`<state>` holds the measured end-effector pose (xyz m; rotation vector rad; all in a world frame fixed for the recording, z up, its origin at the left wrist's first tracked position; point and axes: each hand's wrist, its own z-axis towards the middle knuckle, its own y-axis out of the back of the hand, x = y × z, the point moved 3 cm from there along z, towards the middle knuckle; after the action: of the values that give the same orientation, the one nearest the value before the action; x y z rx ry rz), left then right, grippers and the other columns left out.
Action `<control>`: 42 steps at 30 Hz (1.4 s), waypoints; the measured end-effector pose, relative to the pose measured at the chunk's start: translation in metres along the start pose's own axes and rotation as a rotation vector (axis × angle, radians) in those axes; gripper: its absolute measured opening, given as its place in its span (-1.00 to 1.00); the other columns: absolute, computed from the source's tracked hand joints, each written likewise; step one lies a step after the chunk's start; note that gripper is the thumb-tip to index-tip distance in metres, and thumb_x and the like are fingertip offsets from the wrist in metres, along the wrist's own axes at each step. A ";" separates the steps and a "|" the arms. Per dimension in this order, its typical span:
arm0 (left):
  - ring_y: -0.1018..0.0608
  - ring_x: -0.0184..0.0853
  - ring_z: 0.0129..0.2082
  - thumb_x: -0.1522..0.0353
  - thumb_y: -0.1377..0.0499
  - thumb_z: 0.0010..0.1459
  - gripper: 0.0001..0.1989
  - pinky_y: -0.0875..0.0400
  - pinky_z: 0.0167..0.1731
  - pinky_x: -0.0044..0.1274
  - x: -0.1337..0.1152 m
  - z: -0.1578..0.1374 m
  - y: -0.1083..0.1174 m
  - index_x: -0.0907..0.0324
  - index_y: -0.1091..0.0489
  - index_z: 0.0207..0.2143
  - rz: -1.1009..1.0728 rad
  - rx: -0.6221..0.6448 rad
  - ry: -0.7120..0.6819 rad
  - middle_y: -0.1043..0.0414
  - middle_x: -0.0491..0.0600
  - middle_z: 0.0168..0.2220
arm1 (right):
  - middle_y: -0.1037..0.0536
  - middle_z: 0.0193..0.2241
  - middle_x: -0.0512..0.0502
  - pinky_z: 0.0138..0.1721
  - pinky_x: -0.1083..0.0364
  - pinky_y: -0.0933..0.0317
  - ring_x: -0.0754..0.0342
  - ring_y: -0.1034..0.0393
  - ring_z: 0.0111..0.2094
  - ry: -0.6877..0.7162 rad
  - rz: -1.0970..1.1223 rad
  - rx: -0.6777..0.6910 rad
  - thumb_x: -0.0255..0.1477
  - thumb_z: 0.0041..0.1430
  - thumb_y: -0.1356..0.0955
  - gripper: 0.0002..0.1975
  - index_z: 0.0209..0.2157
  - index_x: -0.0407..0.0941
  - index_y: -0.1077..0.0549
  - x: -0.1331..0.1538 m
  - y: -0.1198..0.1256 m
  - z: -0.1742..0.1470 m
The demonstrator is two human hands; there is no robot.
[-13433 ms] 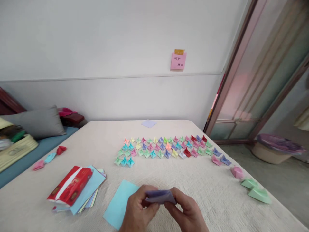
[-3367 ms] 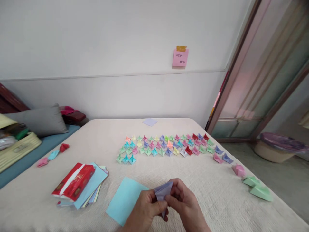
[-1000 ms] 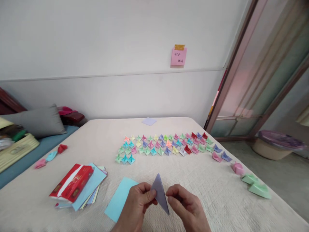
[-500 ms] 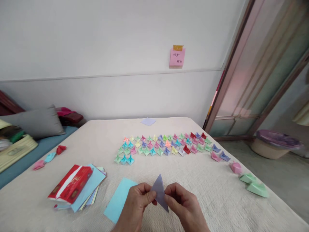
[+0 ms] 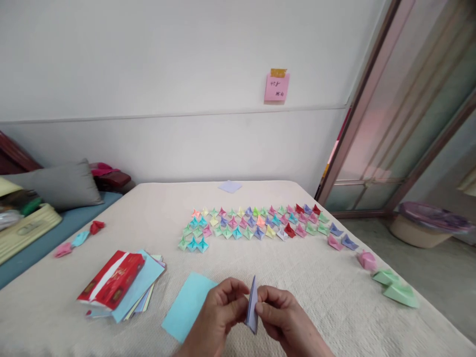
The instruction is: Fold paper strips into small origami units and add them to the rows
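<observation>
Between my two hands stands a folded purple paper (image 5: pixel 253 308), turned nearly edge-on so that its layers show as a narrow upright shape. My right hand (image 5: pixel 279 311) pinches its right side between thumb and fingers. On the other side, my left hand (image 5: pixel 223 310) has its curled fingertips against the paper's left edge. A flat light-blue sheet (image 5: pixel 188 306) lies on the cloth by my left wrist, partly covered by that hand. Beyond my hands, several rows of small folded paper boats (image 5: pixel 238 232) in many colours sit on the cloth.
A red packet (image 5: pixel 113 278) rests on a stack of coloured paper (image 5: pixel 139 292) at left. Larger folded pieces (image 5: pixel 399 292) line the right edge of the cloth-covered surface (image 5: pixel 308 282). One purple sheet (image 5: pixel 230 186) lies at the back. A pink note (image 5: pixel 276 88) is taped to the wall.
The purple paper has turned from showing a broad triangular face to nearly edge-on. My right hand has shifted slightly, and the left fingers have loosened a little. The view has moved slightly.
</observation>
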<state>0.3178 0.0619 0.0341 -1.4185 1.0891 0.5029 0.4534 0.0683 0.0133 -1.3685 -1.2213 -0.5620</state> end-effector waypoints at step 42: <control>-0.44 -0.49 -0.59 0.52 -0.33 -0.02 -0.55 -0.30 -0.60 -0.66 0.013 0.004 0.010 0.22 -0.35 -0.04 -0.216 0.026 0.070 -0.42 -0.10 -0.44 | -0.28 -0.76 0.11 -0.71 0.29 0.11 0.31 -0.11 -0.78 -0.120 0.404 -0.001 -0.56 -0.11 -0.37 -0.85 -0.69 -0.21 -0.39 -0.008 0.002 0.007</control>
<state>0.3163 0.0638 0.0175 -1.5191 0.9801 0.2848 0.4506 0.0721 0.0038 -1.6142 -0.9980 -0.1989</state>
